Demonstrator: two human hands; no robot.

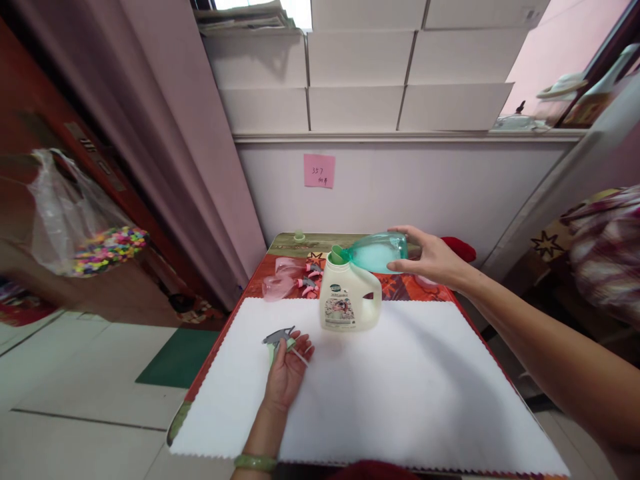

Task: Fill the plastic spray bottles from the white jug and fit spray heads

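My right hand [430, 255] grips the base of a clear teal spray bottle [377, 253], which lies tilted on its side in the air. The bottle's neck points left, at the mouth of a cream detergent jug [345, 300], where a green funnel-like spout [338, 254] shows. Whether liquid is flowing I cannot tell. The jug stands upright on a white mat [400, 400]. Low over the mat at the left, my left hand [290, 367], palm up, holds a grey and pale green trigger spray head [280, 339] with its thin tube sticking out.
Behind the jug, pink spray bottles [280, 287] with trigger heads lie on the red patterned tablecloth [260, 267]. A small green cap [299, 235] sits at the table's far edge. White boxes [357, 107] are stacked behind; a plastic bag [65, 220] hangs at the left.
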